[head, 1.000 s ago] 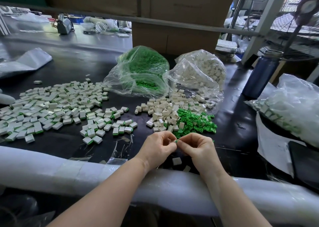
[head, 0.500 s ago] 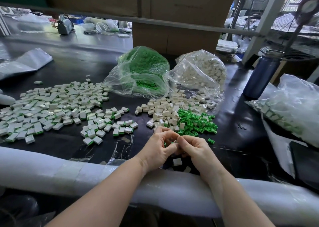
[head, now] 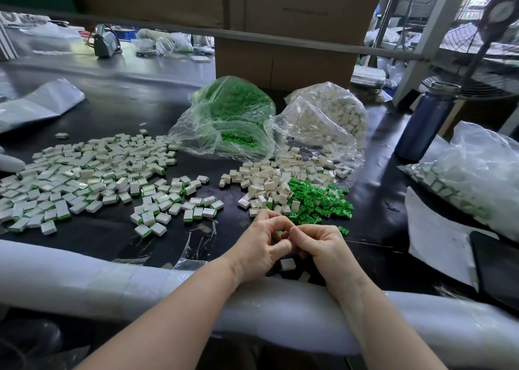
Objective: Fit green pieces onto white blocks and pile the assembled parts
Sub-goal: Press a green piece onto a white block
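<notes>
At a black work table (head: 118, 229), a person's left hand (head: 259, 244) and right hand (head: 323, 246) meet knuckle to knuckle just in front of the padded table edge (head: 112, 282). Both hands have their fingers curled inward around something small held between them; a sliver of green piece (head: 280, 232) shows in the gap, though whether a white block is in there too cannot be told. The likely step is pressing a green piece into a block.

The supply lies straight ahead of the fingertips: a heap of loose white blocks (head: 269, 181) touching a heap of loose green pieces (head: 317, 198), the green nearer the right hand, the white nearer the left. One stray green piece (head: 344, 230) sits just beside the right hand. A single white block (head: 287, 264) lies on the table under the wrists. The pile of assembled parts (head: 84, 178) spreads well off to the left, so the left hand would be the closer one for dropping a finished part. Behind the heaps stand a bag of green pieces (head: 230, 116) and a bag of white blocks (head: 331, 116); a blue bottle (head: 427, 122) stands at right.

Compared with half a second earlier, the hands sit almost where they were, the left index finger arching a little higher; the heaps look unchanged.
</notes>
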A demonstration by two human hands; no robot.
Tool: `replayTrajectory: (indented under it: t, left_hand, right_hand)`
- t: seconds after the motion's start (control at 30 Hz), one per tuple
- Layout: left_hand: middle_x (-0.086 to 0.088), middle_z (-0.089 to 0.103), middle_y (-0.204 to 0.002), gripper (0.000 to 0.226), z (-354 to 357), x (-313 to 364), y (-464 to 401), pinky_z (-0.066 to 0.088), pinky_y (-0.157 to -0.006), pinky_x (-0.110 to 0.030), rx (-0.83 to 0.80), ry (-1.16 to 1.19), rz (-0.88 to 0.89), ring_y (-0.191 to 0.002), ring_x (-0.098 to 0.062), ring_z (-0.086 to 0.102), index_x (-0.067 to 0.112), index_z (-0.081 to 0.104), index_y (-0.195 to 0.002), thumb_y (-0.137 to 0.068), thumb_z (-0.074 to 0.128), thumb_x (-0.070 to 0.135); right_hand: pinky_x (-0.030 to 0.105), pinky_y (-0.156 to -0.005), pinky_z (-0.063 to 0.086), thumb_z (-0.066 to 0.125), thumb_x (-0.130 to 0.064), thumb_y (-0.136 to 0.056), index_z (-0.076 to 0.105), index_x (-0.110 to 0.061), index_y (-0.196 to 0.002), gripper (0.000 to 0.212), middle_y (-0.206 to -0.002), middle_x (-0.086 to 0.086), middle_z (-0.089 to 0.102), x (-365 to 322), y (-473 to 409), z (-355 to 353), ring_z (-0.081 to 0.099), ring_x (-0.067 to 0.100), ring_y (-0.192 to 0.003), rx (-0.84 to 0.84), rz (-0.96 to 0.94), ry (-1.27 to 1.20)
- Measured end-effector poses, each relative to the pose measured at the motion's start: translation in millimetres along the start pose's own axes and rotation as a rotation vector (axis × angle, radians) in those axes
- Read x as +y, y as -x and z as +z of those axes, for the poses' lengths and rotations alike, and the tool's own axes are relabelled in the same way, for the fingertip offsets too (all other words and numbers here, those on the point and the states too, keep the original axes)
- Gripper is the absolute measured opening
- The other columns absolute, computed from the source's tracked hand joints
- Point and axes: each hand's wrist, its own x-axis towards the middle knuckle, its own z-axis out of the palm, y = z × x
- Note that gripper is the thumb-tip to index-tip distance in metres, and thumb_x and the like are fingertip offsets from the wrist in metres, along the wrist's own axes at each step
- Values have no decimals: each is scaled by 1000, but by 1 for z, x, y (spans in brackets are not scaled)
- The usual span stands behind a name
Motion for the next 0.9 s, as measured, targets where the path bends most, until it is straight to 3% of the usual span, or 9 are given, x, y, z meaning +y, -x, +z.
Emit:
replayTrajectory:
  t: [0.63,0.8,0.9]
  left_hand:
    - [-12,43,-111,16,0,-1,0,42,-77,-10,-24,-26,21,-83,-13,47,18,58,-86,-86,56,2]
    - [-10,43,-109,15,1,-1,0,45,-84,-24,-36,-18,7,-86,-16,48,19,59,-87,-86,57,4]
    - [-10,44,-107,15,0,-1,0,45,-83,-20,-19,-23,12,-85,-15,49,18,59,-86,-86,55,3]
  right_hand:
    - [13,-45,42,56,-2,-89,72,-3,-71,24,-52,2,63,-2,1,0,55,5,-45,-5,11,11]
    - [16,-47,45,57,-3,-88,74,-6,-70,25,-56,6,65,-2,0,-1,59,9,-49,1,28,-1]
    - [16,-47,45,57,-4,-89,75,-7,-71,25,-57,4,66,-1,0,0,58,6,-49,2,25,-9]
